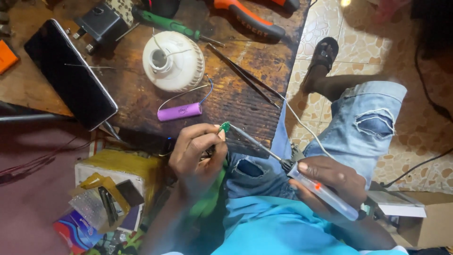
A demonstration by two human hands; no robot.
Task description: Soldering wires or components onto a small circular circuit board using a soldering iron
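The person sits by a dark wooden tabletop (245,61) and works over their lap. The left hand (196,153) is curled, and its fingertips pinch a tiny green board (225,126) just at the near edge of the tabletop. The right hand (330,182) is closed around the clear handle of a soldering iron (302,177), held like a pen. The iron's long thin metal tip points up and left and meets the little green board. A pale cord runs from the iron up across the knee.

It looks like the soldering step is going on right now: the hot tip seems to be touching a spot on the board. I cannot tell if any solder is there, because the spot is too small to see.

The next move would call for a very steady left hand, so the board does not wiggle, and a gentle right hand, so the tip stays on one spot only. The fingers are very near the hot tip, so care is needed.

On the tabletop, near the left hand, lies a purple battery (179,112) with thin wires. Just behind it sits a white round bulb base (173,61). A dark phone (71,73) lies to the left, long thin tweezers (243,75) lie to the right, and a green screwdriver (170,23) and orange pliers (250,19) lie at the far side.
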